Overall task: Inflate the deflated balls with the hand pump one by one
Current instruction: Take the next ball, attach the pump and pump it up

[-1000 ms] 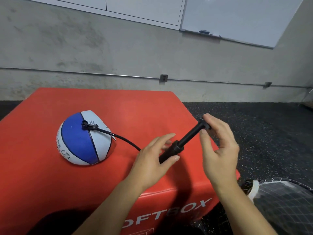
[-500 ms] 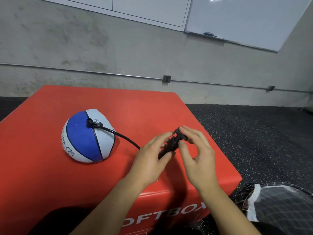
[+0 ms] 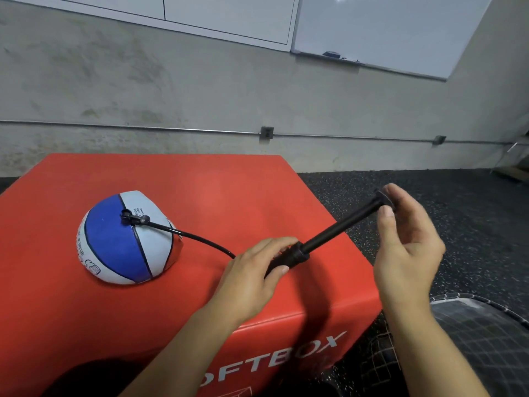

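The pump [image 3: 289, 257] handle [image 3: 385, 200] is drawn far out again; half a second ago it was pushed right down against the barrel, so one more stroke has gone in and the next is set up. The ball [image 3: 128, 239] looks about as slack as before, a half-dome sagging flat on the red box [image 3: 229, 190], so inflation is judged to be at an early stage.

The left hand [image 3: 254, 276] wraps the pump barrel, its grip curled tight round it, low over the box near its right front corner. The right hand [image 3: 406, 242] pinches the handle between thumb and fingertips, out past the box edge.

Counted: one ball, one pump, one hose [image 3: 197, 239] running from the pump to the ball's valve, one box. A net [image 3: 472, 339] lies on the floor at lower right; its contents cannot be told.
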The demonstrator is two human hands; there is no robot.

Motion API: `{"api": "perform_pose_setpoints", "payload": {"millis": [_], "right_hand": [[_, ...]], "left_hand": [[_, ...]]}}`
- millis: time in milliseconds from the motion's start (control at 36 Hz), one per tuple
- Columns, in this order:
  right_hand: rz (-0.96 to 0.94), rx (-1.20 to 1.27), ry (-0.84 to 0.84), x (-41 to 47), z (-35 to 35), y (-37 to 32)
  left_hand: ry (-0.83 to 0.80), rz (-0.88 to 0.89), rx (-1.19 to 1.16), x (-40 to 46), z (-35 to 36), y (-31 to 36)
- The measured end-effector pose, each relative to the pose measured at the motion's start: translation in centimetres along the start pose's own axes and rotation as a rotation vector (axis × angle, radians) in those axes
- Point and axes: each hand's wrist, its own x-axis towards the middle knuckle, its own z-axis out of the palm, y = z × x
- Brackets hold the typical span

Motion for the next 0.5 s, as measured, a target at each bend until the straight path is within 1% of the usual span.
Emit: {"api": "perform_pose_setpoints", "payload": {"millis": [222, 500], "right_hand": [[-0.126, -0.086, -0.045, -0.3, 0.5, 0.0], [-0.217, -0.117, -0.231, -2.9, 3.3, -0.7]], "left_hand": [[0.026, -0.028, -0.069, -0.2, -0.1, -0.7], [0.097, -0.071, -0.222, -0.2, -0.5, -1.1]]}}
